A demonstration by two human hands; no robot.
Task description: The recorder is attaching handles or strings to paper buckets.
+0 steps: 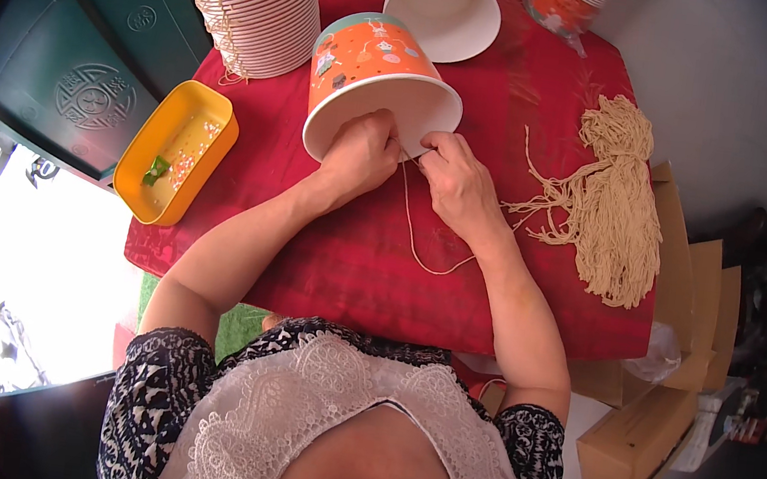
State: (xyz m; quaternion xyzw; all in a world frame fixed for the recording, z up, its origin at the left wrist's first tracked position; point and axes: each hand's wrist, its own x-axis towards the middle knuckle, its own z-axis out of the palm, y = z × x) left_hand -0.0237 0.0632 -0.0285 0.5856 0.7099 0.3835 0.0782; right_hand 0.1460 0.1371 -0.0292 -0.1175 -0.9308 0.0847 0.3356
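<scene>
An orange paper bucket [364,57] with a white rim and printed pictures lies tilted on the table, its mouth toward me. My left hand [362,149] reaches into the mouth, fingers curled by the lower rim; its fingertips are partly hidden. My right hand [458,180] pinches at the right side of the rim. A thin beige cord [408,219] comes from between my hands beside the left fingers, loops down over the cloth and passes toward my right forearm. The exact point where the cord meets the rim is hidden by my fingers.
A tall stack of nested buckets [254,8], with cords along its side, stands far left. Behind lies another white-mouthed bucket [443,12]. A yellow tray [133,156] sits left, a bundle of beige cords [619,206] right, on a red tablecloth [529,305]. Cardboard boxes [631,447] stand lower right.
</scene>
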